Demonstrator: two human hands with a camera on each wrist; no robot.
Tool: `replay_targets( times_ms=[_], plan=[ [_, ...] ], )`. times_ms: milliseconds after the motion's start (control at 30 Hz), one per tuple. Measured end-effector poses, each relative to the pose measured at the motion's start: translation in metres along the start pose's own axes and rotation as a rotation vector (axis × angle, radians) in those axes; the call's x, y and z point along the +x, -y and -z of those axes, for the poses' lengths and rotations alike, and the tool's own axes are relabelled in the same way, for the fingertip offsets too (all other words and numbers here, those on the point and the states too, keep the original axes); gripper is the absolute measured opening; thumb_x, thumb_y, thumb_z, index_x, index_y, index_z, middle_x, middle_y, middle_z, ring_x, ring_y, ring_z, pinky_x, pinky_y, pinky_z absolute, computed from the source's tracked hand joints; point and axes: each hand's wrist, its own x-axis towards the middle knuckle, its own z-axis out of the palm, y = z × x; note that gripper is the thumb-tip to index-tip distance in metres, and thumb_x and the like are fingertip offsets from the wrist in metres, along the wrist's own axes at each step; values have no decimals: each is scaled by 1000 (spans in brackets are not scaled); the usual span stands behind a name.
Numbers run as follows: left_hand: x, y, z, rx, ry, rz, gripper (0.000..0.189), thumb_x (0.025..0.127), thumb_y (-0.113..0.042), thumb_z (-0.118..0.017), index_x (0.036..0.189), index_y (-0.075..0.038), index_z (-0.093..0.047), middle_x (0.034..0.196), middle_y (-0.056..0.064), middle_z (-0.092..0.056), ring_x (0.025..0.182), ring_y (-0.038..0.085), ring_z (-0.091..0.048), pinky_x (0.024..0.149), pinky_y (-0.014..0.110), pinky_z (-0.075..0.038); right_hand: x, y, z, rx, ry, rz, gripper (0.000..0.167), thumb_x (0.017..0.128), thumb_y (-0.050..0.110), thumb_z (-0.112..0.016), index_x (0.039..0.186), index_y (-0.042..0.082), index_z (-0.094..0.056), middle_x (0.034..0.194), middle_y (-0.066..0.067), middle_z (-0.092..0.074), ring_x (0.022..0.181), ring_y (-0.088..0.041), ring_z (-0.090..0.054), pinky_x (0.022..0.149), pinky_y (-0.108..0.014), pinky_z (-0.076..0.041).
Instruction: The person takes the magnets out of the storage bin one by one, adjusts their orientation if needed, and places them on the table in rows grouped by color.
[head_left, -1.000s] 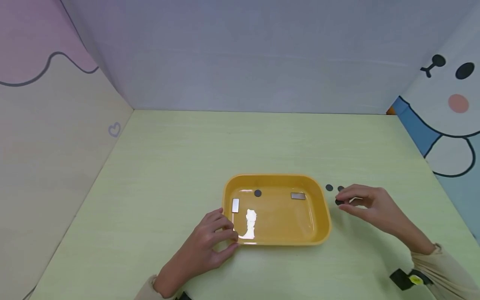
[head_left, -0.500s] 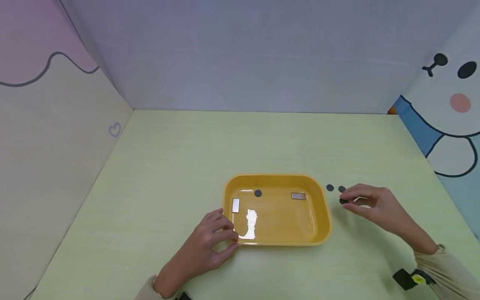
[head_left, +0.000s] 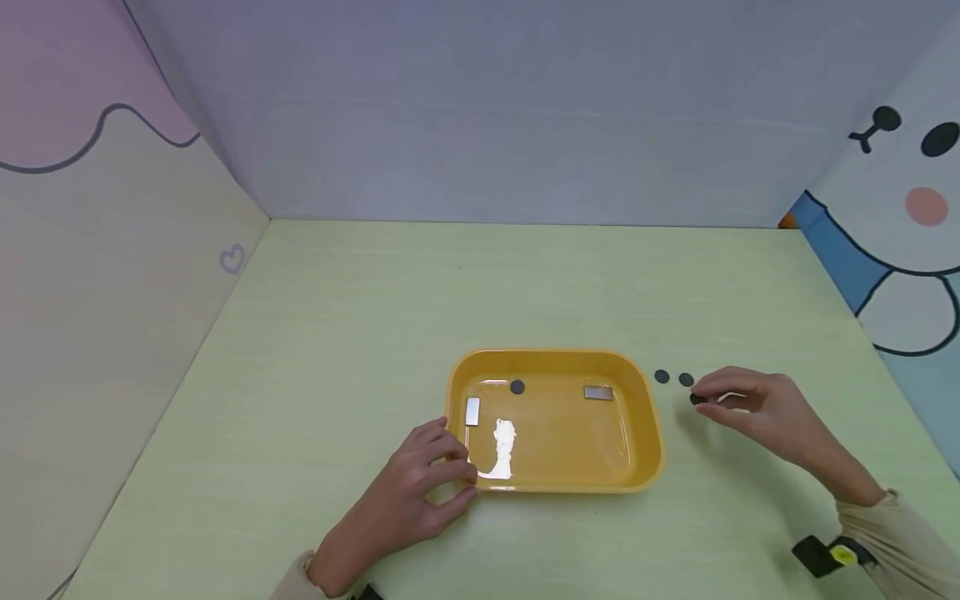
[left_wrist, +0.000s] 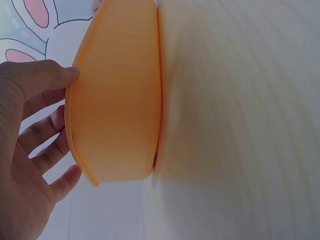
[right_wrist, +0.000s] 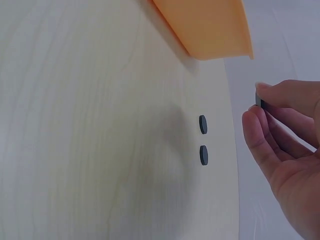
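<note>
A shallow yellow tray [head_left: 555, 488] rests on the table in the head view. My left hand [head_left: 414, 485] grips its near left corner, thumb outside the rim and fingers at the edge. Inside lie a black disc [head_left: 517, 387] and two silvery rectangular pieces, one at the left [head_left: 472, 411] and one at the right [head_left: 598, 392]. Right of the tray, my right hand [head_left: 761, 410] pinches another black disc [right_wrist: 258, 98] between thumb and fingers, held above the table. Two more black discs [right_wrist: 203, 124] lie side by side on the table, just beyond that hand.
The pale green table [head_left: 420, 292] stretches out behind and around the tray. A plain wall [head_left: 510, 150] closes off the back, with printed panels at left [head_left: 112, 292] and right [head_left: 907, 308].
My right hand has drifted slightly right, away from the tray, with the disc still pinched. The second table disc shows more fully now. My left hand stays on the tray.
</note>
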Motion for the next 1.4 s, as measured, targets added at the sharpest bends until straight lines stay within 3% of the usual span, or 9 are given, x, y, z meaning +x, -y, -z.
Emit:
replay_targets(
  times_ms=[767, 1200, 1400],
  plan=[
    [0, 0, 1, 2, 31, 26, 13, 72, -11, -75, 77, -17, -64, 84, -7, -56, 81, 11, -54, 96, 51, -42, 2, -31, 10, -29, -6, -106, 20, 83, 10, -71, 102, 3, -69, 96, -6, -65, 78, -2, -59, 68, -11, -50],
    [2, 0, 2, 1, 37, 20, 9, 76, -13, -73, 78, -17, -65, 84, -6, -57, 83, 12, -54, 96, 52, -42, 7, -47, 12, -96, -15, -137, 20, 82, 10, -73, 100, 2, -69, 96, -13, -65, 75, 0, -57, 67, -8, -48],
    [1, 0, 2, 9, 36, 17, 13, 73, -11, -75, 77, -17, -65, 84, -6, -56, 83, 12, -54, 96, 52, -43, 9, -51, 11, -130, -27, -138, 21, 81, 12, -74, 99, 1, -70, 96, -14, -65, 75, 3, -55, 65, -6, -46]
  ],
)
